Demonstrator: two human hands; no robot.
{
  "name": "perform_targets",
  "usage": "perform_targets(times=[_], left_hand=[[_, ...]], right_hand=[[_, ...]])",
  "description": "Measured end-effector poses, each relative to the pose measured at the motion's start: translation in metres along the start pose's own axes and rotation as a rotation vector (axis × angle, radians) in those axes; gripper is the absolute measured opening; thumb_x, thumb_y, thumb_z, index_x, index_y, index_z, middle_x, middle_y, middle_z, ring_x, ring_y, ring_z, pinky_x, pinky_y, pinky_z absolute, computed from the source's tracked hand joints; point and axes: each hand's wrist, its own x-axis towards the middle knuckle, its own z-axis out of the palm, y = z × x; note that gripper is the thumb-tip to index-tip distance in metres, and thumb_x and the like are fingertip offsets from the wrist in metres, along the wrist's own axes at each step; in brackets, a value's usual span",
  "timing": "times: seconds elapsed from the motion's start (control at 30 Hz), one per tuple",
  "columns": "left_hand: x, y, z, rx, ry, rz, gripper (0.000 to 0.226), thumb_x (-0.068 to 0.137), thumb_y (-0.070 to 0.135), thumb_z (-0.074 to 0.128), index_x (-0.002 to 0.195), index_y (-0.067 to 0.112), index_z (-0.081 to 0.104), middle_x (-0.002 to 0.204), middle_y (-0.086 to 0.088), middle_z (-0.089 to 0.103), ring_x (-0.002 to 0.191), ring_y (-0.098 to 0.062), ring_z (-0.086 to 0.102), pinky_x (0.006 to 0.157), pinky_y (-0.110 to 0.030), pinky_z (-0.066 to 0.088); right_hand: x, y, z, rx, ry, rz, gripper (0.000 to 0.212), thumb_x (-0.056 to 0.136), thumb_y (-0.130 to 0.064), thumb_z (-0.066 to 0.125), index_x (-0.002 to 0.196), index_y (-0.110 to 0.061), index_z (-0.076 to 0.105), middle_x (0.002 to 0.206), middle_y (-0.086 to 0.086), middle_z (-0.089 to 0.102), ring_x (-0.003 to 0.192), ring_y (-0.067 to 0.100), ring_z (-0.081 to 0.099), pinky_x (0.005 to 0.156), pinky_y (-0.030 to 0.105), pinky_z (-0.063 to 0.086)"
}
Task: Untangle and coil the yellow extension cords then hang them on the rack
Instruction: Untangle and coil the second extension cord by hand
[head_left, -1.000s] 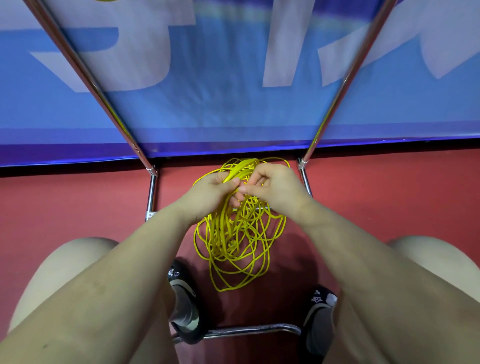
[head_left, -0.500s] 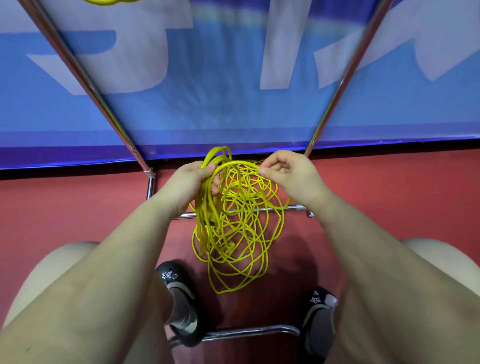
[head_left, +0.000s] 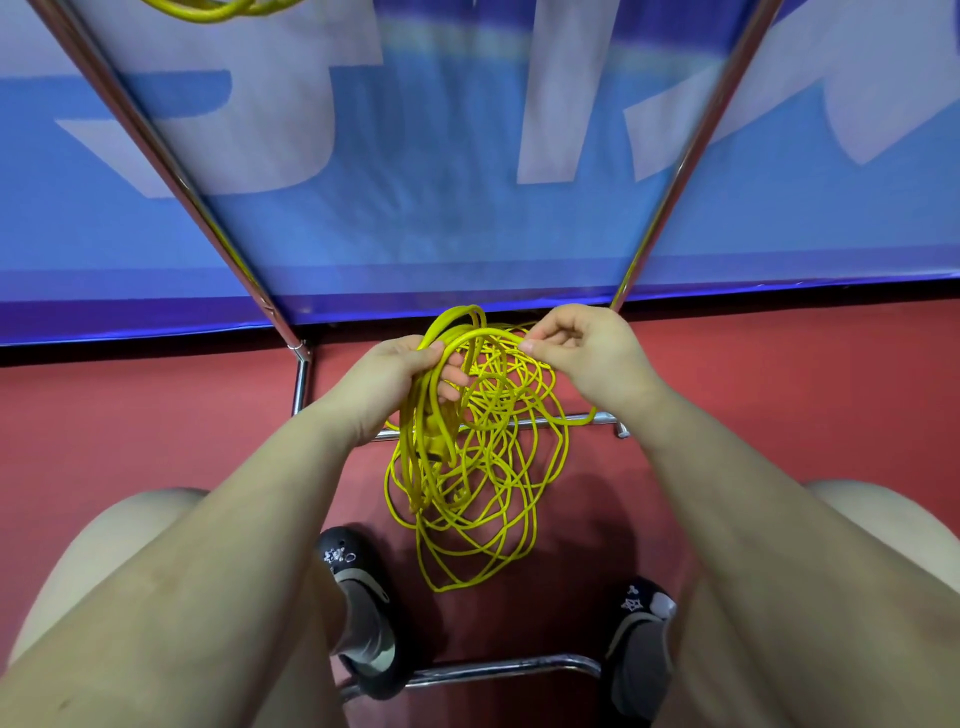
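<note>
Yellow cord fills the middle of the view — one tangled bundle held up between two hands, and part of a second yellow coil at the top edge, well above and to the left of both.

The left hand has its grip closed round a gathered sheaf of several strands; these arch over the top of its fingers and hang straight down below it. Just right of that grip the loose loops spread out in a messy web, the lowest loop dangling between two dark shoes over the red floor.

The right hand pinches a single strand between thumb and fingertips, level with the left grip and near it — that strand curves across from the sheaf to the pinch.

Two chrome rack posts slant up on either side, in front of a blue banner; one chrome crossbar runs behind the tangle, below the right grip.
</note>
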Motion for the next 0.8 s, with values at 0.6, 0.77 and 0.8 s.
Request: perform_targets(times=[0.6, 0.77, 0.8], left_hand=[[-0.018, 0.009, 0.010, 0.293, -0.296, 0.040, 0.026, 0.097, 0.011, 0.045, 0.071, 0.014, 0.047, 0.048, 0.010, 0.034, 0.043, -0.004, 0.030, 0.049, -0.014, 0.036], [-0.024, 0.015, 0.006, 0.352, -0.315, 0.048, 0.023, 0.096, 0.010, 0.046, 0.072, 0.011, 0.046, 0.047, 0.010, 0.037, 0.043, -0.005, 0.032, 0.046, -0.013, 0.034], [-0.024, 0.016, 0.003, 0.371, -0.316, 0.059, 0.022, 0.095, 0.010, 0.047, 0.074, 0.010, 0.046, 0.047, 0.011, 0.038, 0.044, -0.005, 0.033, 0.046, -0.014, 0.033]], right_hand=[[-0.010, -0.001, 0.011, -0.041, -0.259, -0.111, 0.044, 0.083, -0.032, 0.066, 0.125, -0.026, 0.052, 0.128, -0.005, 0.053, 0.120, 0.002, 0.046, 0.106, 0.021, 0.032], [-0.008, -0.006, 0.006, 0.018, -0.469, -0.026, 0.036, 0.071, -0.043, 0.070, 0.086, -0.011, 0.064, 0.077, 0.000, 0.057, 0.074, 0.010, 0.051, 0.072, 0.031, 0.041], [-0.009, -0.007, 0.006, 0.027, -0.525, 0.000, 0.037, 0.069, -0.043, 0.069, 0.085, -0.010, 0.065, 0.075, 0.001, 0.056, 0.073, 0.011, 0.050, 0.070, 0.031, 0.040]])
